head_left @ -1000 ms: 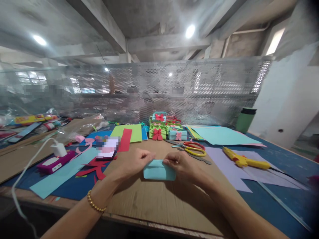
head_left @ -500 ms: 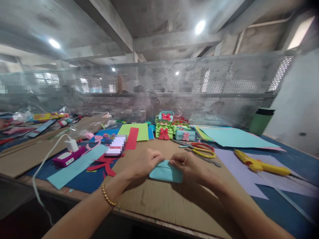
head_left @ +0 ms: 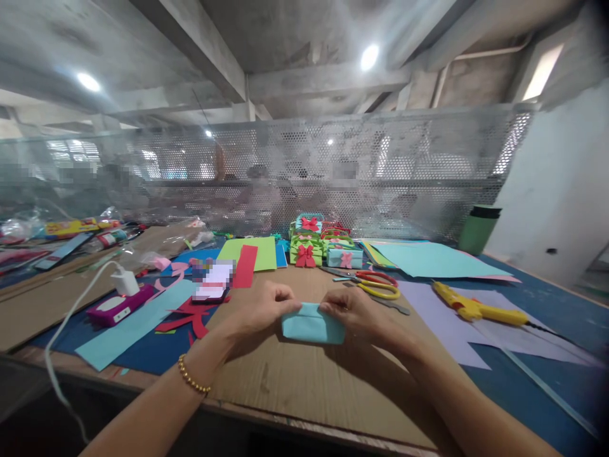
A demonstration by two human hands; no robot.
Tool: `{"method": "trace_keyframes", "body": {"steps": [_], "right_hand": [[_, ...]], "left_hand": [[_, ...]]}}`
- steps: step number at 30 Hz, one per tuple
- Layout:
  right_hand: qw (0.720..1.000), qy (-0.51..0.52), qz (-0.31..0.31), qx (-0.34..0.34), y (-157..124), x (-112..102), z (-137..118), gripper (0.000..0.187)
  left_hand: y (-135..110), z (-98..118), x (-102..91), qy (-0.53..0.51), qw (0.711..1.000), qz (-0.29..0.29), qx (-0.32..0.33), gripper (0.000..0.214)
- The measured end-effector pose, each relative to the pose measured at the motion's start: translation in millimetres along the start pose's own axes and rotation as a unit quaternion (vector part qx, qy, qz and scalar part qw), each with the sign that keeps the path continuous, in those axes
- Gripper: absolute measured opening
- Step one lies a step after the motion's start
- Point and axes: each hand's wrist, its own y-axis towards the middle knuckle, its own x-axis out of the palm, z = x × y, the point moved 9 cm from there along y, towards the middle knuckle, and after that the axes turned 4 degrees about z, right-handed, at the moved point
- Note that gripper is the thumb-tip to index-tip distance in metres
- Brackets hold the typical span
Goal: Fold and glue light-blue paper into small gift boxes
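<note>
A small light-blue folded paper piece [head_left: 313,327], shaped like a little bag or box, is held between both hands over the cardboard sheet [head_left: 295,387]. My left hand [head_left: 266,311] is closed, thumb and fingers pinching its upper left edge. On the other side, my right hand [head_left: 354,314] pinches the upper right edge, its fingers curled behind. The piece's front face and top fold show; its back is hidden. Just beyond the hands stand several small paper handbags [head_left: 307,247] in green, blue and red with bows.
Right of the hands lie scissors [head_left: 378,289] and a yellow glue gun [head_left: 478,308] on lilac paper. Light-blue sheets [head_left: 432,259] lie behind them, near a green cup [head_left: 479,230]. At left are a phone [head_left: 214,279], red paper scraps [head_left: 183,317] and a purple power strip [head_left: 121,306] with a white cable.
The view has shifted slightly, so the scene sits a little further left. Both hands keep their pinch on the paper piece, whose front face has tipped a little more upright.
</note>
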Motion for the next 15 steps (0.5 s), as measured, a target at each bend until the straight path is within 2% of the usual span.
{"method": "trace_keyframes", "body": {"steps": [5,8,11,15], "right_hand": [[1.000,0.005,-0.012,-0.013,0,2,-2,0.033],[1.000,0.007,-0.010,-0.015,-1,1,-5,0.032],[1.000,0.012,-0.006,-0.010,-4,3,-8,0.032],[0.999,0.034,-0.010,-0.007,-3,13,-11,0.031]], "left_hand": [[14,-16,1.5,-0.009,0.999,-0.031,0.029,0.024],[17,-18,2.0,-0.005,0.998,-0.044,0.038,0.026],[10,-6,4.8,0.011,0.998,-0.054,0.036,0.026],[-7,22,7.3,0.037,0.998,-0.045,0.022,0.031]]}}
